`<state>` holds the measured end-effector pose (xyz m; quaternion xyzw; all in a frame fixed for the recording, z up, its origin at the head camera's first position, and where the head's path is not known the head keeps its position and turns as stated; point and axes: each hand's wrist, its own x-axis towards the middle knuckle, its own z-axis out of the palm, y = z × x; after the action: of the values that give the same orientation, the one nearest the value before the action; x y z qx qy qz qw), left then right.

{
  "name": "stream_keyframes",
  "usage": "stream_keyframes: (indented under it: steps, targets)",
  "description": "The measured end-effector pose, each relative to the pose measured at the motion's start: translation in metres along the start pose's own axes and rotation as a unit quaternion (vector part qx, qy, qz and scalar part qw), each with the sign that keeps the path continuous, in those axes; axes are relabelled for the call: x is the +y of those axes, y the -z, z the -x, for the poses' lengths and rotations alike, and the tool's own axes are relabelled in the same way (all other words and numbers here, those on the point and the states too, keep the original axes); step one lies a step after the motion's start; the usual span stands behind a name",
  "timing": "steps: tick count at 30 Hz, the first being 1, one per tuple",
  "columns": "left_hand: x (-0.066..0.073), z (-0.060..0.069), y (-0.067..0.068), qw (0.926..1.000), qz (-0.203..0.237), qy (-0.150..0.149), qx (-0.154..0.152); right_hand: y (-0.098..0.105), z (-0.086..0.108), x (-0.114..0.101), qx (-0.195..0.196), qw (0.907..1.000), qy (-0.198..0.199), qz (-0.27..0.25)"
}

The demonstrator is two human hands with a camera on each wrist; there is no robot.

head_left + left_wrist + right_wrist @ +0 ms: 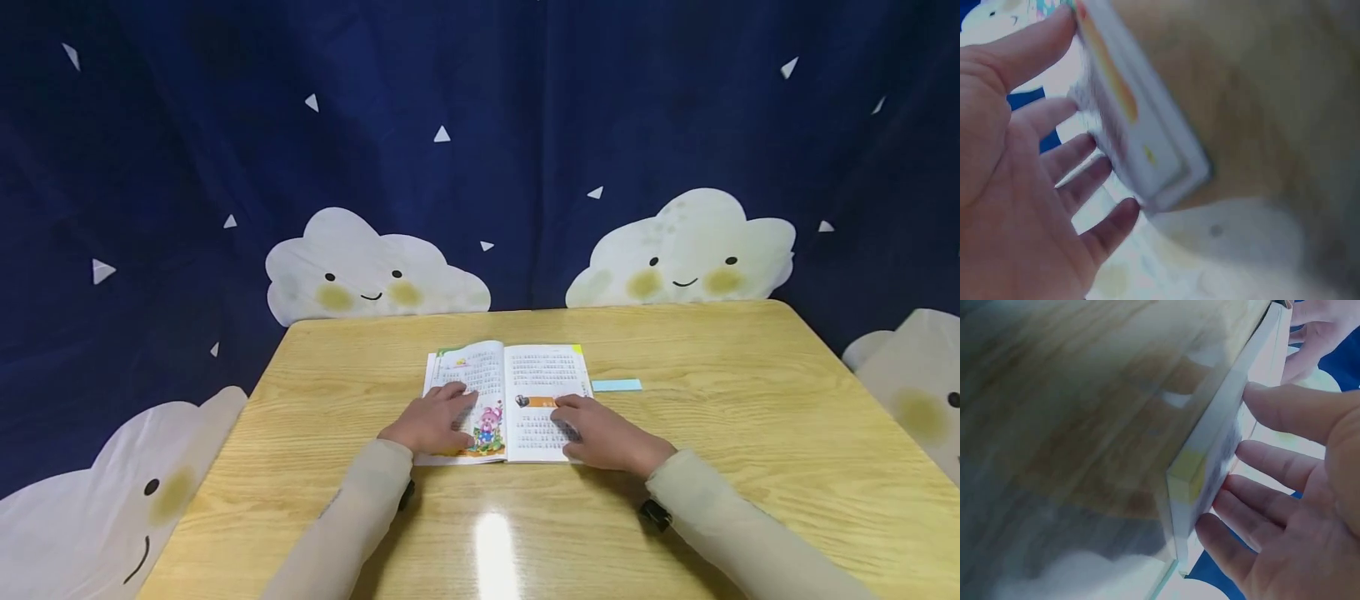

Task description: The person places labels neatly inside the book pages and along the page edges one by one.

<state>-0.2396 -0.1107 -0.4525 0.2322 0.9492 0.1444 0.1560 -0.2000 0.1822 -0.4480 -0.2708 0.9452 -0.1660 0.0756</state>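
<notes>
An open book [528,367] with printed text lies flat on the wooden table, a pink cartoon pig on its left page. My left hand [433,418] rests on the left page, fingers spread. On the right page lies my right hand [606,432], its fingertips touching the paper near an orange heading. In the left wrist view the thumb and fingertips of the left hand [1041,156] meet the page surface. The right wrist view has the right hand [1285,481] with spread, slightly bent fingers against the book's page [1225,447]. Neither hand grips the book.
A light blue strip [617,385] lies on the table just right of the book. The wooden table [360,358] extends around it. Behind hangs a dark blue curtain [480,183] with smiling clouds and white triangles. Dark wrist straps [656,515] show below the sleeves.
</notes>
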Motion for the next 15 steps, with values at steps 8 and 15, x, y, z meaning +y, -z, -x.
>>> stream_keyframes:
  steps: [8, 15]
  targets:
    - [-0.0053, 0.0013, 0.0089, 0.9971, 0.047, 0.005, -0.059, 0.0013, 0.009, 0.0019, -0.008, 0.9996, -0.002, -0.027]
    - [-0.0069, 0.0022, 0.011, 0.9983, 0.031, 0.017, -0.047, 0.0012, 0.0069, 0.0052, -0.001, 0.9989, 0.018, -0.042]
